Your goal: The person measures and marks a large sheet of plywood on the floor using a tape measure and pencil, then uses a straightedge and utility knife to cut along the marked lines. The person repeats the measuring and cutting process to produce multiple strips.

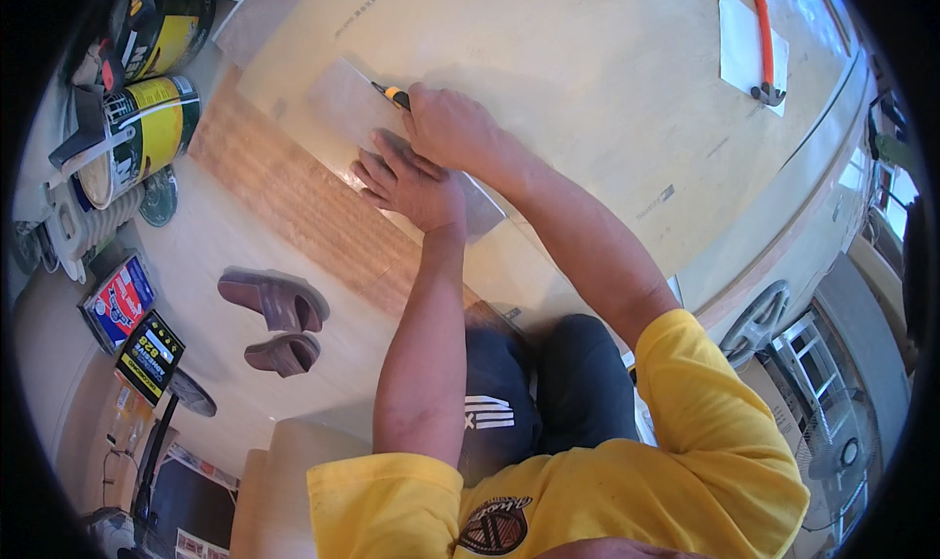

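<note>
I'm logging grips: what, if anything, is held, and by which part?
The right hand holds a utility knife by its handle; the left hand grips nothing visible.

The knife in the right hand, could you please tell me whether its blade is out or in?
Out: a thin blade shows at the tip of the yellow-and-black knife gripped in the right hand.
</note>
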Demonstrator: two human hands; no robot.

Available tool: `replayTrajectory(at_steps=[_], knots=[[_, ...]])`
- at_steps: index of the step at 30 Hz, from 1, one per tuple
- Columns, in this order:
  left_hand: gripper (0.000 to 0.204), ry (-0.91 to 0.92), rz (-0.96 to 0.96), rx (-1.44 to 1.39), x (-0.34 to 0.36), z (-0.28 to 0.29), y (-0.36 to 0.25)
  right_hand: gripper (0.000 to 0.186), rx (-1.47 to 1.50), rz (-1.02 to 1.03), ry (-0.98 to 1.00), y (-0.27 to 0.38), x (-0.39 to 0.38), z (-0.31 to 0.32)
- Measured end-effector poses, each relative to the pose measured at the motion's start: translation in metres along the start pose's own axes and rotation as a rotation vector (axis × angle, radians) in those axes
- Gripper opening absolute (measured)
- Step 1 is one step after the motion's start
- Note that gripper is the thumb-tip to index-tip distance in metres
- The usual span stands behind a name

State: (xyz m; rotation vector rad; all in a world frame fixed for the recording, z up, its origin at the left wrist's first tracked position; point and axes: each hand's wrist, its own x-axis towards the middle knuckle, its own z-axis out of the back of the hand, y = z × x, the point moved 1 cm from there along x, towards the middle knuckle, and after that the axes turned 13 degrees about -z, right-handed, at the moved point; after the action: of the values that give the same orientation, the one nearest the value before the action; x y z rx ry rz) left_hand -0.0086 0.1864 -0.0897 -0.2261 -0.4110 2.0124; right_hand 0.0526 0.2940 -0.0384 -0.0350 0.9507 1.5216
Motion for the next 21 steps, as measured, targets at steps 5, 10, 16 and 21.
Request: replayTrajectory(at_steps=[5, 10, 16, 21], knots=[[0.066, 0.018, -0.013, 0.072, -0.002, -0.003, 0.001, 0.03, -0.065, 0.004, 0.044, 0.004, -0.001, 0.009], [0.065, 0.009, -0.032, 0.03, -0.003, -0.002, 0.002, 0.031, -0.045, -0.026, 0.07, -0.007, -0.025, 0.005], [0.057, 0.001, -0.023, -0.011, -0.002, -0.004, 0.003, 0.024, -0.03, -0.097, 0.077, -0.045, -0.082, 0.0], [0.055, -0.027, -0.041, 0.037, -0.003, -0.003, 0.0, 0.021, -0.067, -0.197, 0.124, -0.071, -0.128, -0.002]])
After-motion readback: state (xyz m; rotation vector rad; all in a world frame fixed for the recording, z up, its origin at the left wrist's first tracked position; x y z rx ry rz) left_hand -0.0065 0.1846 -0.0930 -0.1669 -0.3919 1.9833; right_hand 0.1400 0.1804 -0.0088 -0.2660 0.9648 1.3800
